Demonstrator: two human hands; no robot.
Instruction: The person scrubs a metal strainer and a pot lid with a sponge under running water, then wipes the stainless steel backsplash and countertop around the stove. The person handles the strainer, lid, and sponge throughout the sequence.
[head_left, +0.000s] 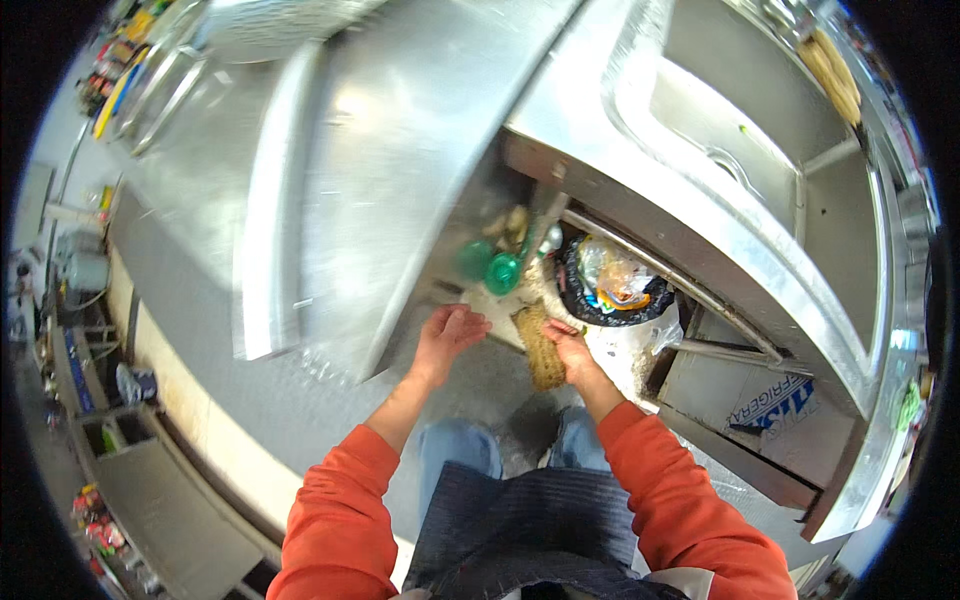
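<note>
My left hand (450, 341) is empty, its fingers stretched toward the right, above the floor beside a stainless steel panel. A brown, rough-textured piece of sponge or matting (541, 349) is between my hands, nearer the right one. The fingertips of my right hand (571, 351) overlap its right edge; whether they grip it is unclear. Just beyond is a white bin (611, 352) lined with a black bag (576, 289), holding crumpled plastic waste (611, 270). A green plastic bottle (502, 274) is left of the bin, under the sink counter.
A steel sink basin (720, 142) with a thick rim (757, 247) overhangs the bin on the right. A cardboard box (780, 405) bearing writing sits on the rack below it. At left stands a steel panel (375, 180); a long counter (165, 480) runs farther left.
</note>
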